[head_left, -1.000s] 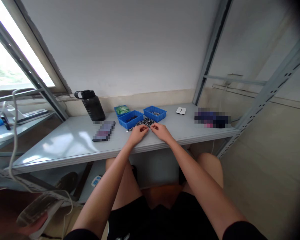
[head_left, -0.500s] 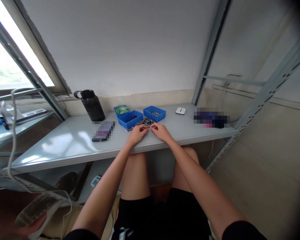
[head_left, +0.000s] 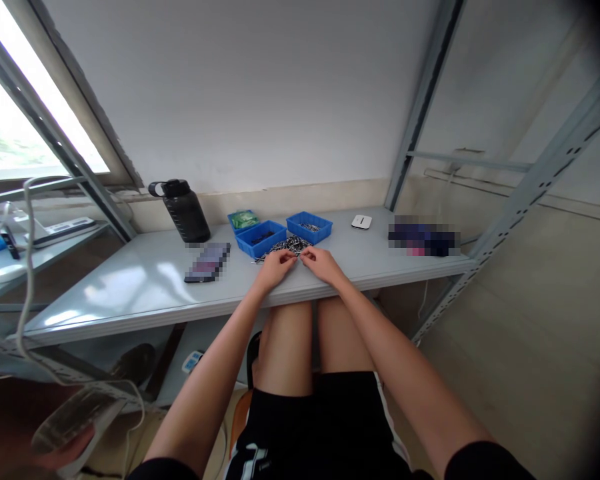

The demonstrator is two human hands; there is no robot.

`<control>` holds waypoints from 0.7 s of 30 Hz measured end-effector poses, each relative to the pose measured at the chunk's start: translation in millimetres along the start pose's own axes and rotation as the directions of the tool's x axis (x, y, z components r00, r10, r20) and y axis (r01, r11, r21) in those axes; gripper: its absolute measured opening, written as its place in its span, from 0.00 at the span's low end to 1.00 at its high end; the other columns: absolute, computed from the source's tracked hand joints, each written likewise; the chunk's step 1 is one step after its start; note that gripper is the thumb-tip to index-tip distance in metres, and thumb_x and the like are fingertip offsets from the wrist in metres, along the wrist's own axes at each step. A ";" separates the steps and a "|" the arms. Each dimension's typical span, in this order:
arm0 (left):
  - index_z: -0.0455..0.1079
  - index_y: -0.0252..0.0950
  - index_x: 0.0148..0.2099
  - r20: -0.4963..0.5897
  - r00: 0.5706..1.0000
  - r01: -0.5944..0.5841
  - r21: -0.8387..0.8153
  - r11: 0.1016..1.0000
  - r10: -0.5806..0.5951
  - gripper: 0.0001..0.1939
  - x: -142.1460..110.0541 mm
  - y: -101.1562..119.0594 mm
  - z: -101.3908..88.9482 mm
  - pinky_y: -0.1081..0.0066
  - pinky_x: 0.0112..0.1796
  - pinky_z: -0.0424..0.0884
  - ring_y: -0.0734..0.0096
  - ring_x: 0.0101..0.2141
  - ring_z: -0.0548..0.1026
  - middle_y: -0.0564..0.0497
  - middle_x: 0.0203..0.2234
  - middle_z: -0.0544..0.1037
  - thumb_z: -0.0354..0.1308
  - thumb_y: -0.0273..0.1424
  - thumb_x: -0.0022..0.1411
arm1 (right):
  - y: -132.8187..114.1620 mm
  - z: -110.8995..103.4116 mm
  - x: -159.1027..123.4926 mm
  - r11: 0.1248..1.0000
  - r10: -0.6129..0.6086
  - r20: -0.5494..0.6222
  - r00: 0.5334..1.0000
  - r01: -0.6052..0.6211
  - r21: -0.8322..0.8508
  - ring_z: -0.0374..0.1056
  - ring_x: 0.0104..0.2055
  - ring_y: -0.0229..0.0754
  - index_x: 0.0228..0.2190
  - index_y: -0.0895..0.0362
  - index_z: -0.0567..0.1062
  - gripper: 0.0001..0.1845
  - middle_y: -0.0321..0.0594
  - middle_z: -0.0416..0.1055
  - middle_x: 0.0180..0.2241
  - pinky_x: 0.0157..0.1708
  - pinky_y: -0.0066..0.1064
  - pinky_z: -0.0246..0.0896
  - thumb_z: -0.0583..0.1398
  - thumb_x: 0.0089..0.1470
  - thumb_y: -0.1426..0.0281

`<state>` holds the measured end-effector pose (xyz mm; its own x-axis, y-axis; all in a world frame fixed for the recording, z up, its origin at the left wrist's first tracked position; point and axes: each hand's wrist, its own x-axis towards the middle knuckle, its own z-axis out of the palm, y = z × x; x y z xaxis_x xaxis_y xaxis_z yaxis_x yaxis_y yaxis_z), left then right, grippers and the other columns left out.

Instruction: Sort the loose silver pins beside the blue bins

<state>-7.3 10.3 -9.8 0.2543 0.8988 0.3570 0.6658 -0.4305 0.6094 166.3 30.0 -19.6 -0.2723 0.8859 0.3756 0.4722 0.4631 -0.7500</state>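
Two blue bins [head_left: 253, 250] behind small-parts pile [head_left: 294, 244], hands [head_left: 276, 266] in front.

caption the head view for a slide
Left hand and right hand close together at a pile of small parts beside two blue bins.

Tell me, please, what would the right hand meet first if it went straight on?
The right hand would probably meet the pile of small pieces; the left hand is close too, depth unclear.

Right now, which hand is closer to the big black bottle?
Left. The left hand is to the right of the black bottle and nearer the person; the right hand is farther to the right, beyond the left one.
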 end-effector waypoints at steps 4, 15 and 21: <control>0.71 0.32 0.41 -0.002 1.000 0.001 0.000 1.000 -0.001 0.12 0.2 -0.9 0.1 0.63 0.39 0.73 0.69 0.35 0.75 0.50 0.35 0.76 0.55 0.37 0.66 | -0.1 -0.6 -0.3 1.000 -0.001 -0.002 1.000 0.001 0.003 0.68 0.32 0.39 0.33 0.56 0.75 0.07 0.37 0.74 0.28 0.34 0.28 0.61 0.57 0.53 0.69; 0.71 0.32 0.41 0.003 1.000 -0.003 -0.006 1.000 0.003 0.12 0.0 -1.2 0.5 0.63 0.39 0.73 0.69 0.35 0.75 0.50 0.34 0.76 0.54 0.37 0.66 | 0.8 -0.1 -0.2 1.000 -0.001 -0.008 1.000 0.001 0.006 0.67 0.30 0.39 0.32 0.56 0.75 0.07 0.36 0.74 0.27 0.33 0.27 0.60 0.57 0.53 0.69; 0.71 0.32 0.41 0.000 1.000 0.003 -0.005 1.000 -0.003 0.12 -0.1 -0.2 0.2 0.63 0.39 0.73 0.69 0.35 0.75 0.50 0.35 0.76 0.55 0.37 0.66 | -0.8 -0.7 -0.5 1.000 0.005 -0.005 1.000 -0.005 0.002 0.68 0.31 0.39 0.32 0.56 0.76 0.07 0.36 0.74 0.27 0.34 0.28 0.60 0.57 0.53 0.70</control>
<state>-7.3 10.3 -10.0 0.2522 0.9003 0.3547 0.6628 -0.4278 0.6145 166.7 29.3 -18.8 -0.2662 0.8882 0.3744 0.4718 0.4588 -0.7530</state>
